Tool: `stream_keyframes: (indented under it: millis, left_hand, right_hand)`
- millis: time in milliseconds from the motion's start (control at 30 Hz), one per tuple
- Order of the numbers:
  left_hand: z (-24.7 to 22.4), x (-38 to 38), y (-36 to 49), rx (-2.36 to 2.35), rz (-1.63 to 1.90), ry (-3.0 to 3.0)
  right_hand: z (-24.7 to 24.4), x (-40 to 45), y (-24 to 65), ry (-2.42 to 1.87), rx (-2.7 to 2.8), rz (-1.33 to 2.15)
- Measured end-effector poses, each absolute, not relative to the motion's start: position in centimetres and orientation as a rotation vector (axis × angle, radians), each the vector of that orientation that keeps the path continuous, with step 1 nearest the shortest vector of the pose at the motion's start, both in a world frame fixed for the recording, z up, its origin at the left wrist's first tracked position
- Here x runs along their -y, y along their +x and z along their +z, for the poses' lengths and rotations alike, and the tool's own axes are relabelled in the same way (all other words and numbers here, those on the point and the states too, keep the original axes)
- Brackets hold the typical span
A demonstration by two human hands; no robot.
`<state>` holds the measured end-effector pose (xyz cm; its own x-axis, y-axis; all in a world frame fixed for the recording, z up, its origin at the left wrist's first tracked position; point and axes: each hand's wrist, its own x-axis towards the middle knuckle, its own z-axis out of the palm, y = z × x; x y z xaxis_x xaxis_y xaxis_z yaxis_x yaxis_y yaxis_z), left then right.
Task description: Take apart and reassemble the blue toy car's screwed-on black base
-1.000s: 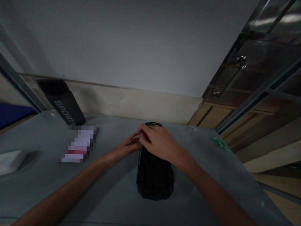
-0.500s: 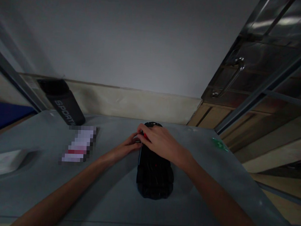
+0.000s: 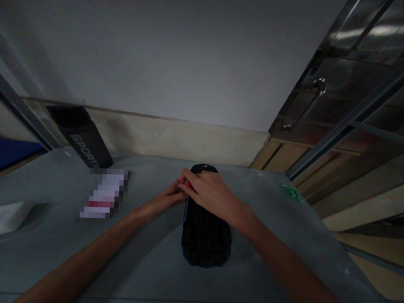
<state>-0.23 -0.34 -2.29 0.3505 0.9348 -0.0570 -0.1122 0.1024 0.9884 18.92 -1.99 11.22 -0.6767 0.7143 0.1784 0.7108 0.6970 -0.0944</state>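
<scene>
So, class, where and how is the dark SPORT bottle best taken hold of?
Probably around the bottle body, below the cap, coming from the right: its sides look straight, the wall rises behind, and a pixelated item lies in front.

Dim light casts soft shadows on the table (image 3: 253,281); glare streaks the metal panel (image 3: 340,74).
</scene>
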Motion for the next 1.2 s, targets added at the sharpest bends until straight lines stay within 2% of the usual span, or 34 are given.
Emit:
stream_keyframes:
  millis: [167, 400, 833, 1067, 1200]
  left_hand:
    - [-2.61, 0.19, -0.28, -0.851, 0.918, 1.203]
    - [-2.49, 0.02, -0.28, -0.85, 0.883, 1.22]
    - [-2.11, 0.19, -0.32, -0.899, 0.875, 1.216]
    - [-1.89, 0.44, -0.28, -0.912, 0.899, 1.278]
    - [-1.99, 0.34, -0.34, -0.931, 0.907, 1.34]
  right_hand:
    - [11.2, 2.52, 18.85, -1.139, 2.687, -0.065]
    - [11.01, 2.25, 19.6, -1.005, 2.682, 0.065]
    - [11.13, 2.5, 19.12, -1.254, 2.668, -0.142]
    - [11.28, 3.13, 19.47, -0.946, 2.682, -0.049]
    - [10.69, 2.74, 19.33, -0.955, 2.678, -0.038]
